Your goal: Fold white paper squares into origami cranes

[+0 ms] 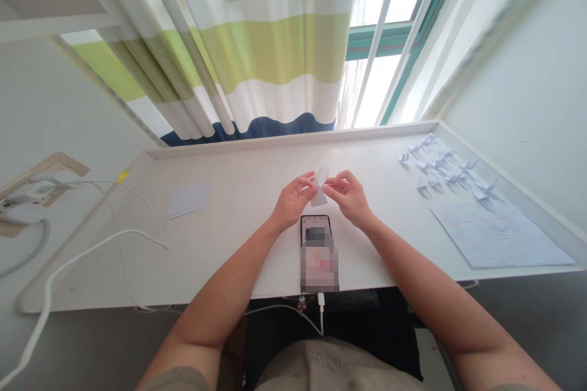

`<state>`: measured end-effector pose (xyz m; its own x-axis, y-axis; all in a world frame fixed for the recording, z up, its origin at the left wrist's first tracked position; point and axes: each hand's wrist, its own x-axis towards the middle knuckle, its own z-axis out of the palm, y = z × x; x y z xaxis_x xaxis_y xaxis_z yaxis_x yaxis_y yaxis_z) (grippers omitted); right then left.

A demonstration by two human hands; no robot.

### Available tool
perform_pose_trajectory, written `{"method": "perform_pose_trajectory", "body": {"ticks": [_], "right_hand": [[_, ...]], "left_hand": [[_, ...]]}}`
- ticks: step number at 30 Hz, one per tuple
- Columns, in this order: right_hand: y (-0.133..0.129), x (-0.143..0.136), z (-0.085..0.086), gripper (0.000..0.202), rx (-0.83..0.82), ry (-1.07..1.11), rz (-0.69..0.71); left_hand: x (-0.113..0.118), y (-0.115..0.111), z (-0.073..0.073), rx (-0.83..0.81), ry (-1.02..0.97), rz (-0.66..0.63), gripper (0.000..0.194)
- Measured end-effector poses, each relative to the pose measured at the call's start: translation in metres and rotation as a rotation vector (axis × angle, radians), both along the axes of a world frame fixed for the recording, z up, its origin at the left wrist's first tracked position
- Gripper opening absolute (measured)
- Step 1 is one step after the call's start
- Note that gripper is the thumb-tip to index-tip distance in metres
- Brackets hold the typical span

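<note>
Between my two hands, just above the desk, is a small piece of folded white paper (320, 197), narrow at its middle and wider at top and bottom. My left hand (293, 198) pinches its left side between thumb and fingers. From the right, my right hand (351, 195) pinches the same paper near its middle. Directly below the hands lies a smartphone (320, 256), its lit screen partly blurred out, with a white charging cable (321, 305) plugged into its lower end. Fine folds of the paper are too small to make out.
Several folded paper cranes (452, 177) stand at the desk's right, behind a written sheet (499, 235). Square white paper sheets (188, 198) lie at the left. White cables (92, 250) run from a wall socket (41, 189) over the left side. A raised rim (284, 139) borders the desk (238, 177).
</note>
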<state>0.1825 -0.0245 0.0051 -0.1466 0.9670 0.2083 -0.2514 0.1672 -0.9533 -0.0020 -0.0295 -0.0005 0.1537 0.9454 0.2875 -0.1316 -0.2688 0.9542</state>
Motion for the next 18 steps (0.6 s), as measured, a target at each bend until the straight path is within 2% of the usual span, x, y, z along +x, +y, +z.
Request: {"method": "perform_pose_trajectory", "body": {"ticks": [3,6,12,18], "right_hand": [[-0.0005,0.0011,0.0016,0.043,0.01,-0.064,0.065],[0.0005,0.0019,0.0018,0.04,-0.013,-0.043,0.082],[0.003,0.0041,0.0027,0.041,-0.097,0.069,0.096],[0.0003,0.0057,0.0033,0.038,-0.07,-0.003,0.124]], "left_hand": [[0.0012,-0.0016,0.0056,-0.033,-0.032,-0.07,0.046],[0.0,-0.0027,0.0096,-0.027,-0.044,-0.076,0.045],[-0.0046,-0.0019,0.008,0.032,0.016,-0.027,0.04],[-0.0061,-0.0014,0.0071,0.072,0.079,0.075,0.04]]}}
